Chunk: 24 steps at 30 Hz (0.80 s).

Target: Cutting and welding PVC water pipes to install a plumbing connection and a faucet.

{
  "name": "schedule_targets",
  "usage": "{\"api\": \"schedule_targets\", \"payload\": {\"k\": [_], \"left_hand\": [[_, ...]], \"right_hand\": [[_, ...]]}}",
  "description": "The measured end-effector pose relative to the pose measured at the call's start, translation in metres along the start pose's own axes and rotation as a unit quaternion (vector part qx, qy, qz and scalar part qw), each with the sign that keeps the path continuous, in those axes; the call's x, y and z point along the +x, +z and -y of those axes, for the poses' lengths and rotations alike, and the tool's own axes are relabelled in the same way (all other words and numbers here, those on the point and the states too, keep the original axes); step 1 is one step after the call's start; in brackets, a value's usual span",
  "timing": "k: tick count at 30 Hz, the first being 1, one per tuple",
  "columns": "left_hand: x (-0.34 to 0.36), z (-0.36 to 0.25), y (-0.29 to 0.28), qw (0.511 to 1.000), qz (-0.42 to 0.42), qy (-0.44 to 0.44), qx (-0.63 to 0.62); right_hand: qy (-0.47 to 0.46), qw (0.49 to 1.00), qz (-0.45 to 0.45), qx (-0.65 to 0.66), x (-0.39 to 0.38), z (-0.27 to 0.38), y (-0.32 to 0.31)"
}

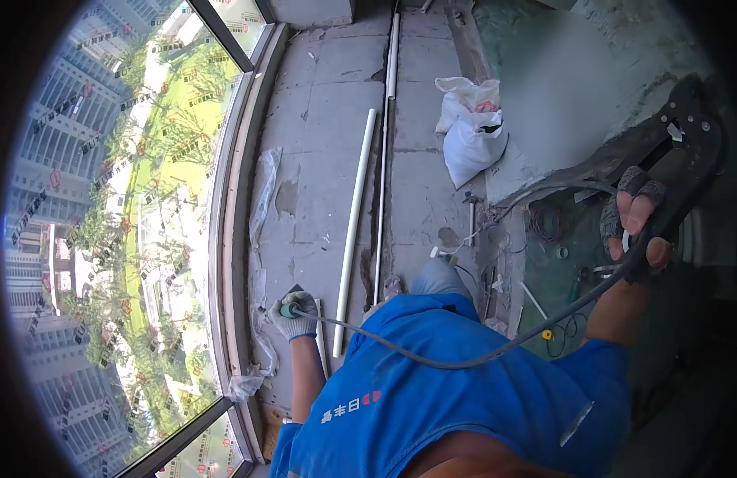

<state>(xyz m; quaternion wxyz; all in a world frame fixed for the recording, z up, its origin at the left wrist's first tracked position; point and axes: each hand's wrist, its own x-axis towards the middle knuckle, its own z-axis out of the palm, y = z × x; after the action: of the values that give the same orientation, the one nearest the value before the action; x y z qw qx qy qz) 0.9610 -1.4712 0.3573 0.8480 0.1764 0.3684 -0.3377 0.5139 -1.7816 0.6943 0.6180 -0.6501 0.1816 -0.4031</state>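
Observation:
My left hand [293, 315], in a pale knitted glove, is closed on a green-handled tool [289, 310] with a dark pointed tip, low over the floor by the window. From there a dark grey cord [432, 362] sags across my blue shirt toward the right. My right hand [635, 215], in a grey fingerless glove, is closed around the thick dark cord at a large black bolted piece [691, 143]. A small white edge [626, 240] shows between its fingers; what it belongs to is hidden. The black piece's kind cannot be made out.
A long white pipe [355, 231] lies along the grey floor, beside a narrow channel with a thinner pipe [382, 199]. White sacks [473, 139] stand ahead. Windows line the left side. On the dark green floor at right lie coiled cable [546, 226] and a yellow tape measure [547, 335].

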Motion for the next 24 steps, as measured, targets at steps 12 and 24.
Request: {"api": "schedule_targets", "payload": {"k": [12, 24], "left_hand": [[0.242, 0.118, 0.21, 0.994, -0.071, -0.006, 0.078], [0.437, 0.166, 0.388, 0.961, -0.235, 0.145, -0.001]], "right_hand": [[-0.039, 0.997, -0.012, -0.061, 0.348, -0.145, -0.072], [-0.031, 0.995, 0.039, -0.084, 0.735, -0.259, -0.136]]}}
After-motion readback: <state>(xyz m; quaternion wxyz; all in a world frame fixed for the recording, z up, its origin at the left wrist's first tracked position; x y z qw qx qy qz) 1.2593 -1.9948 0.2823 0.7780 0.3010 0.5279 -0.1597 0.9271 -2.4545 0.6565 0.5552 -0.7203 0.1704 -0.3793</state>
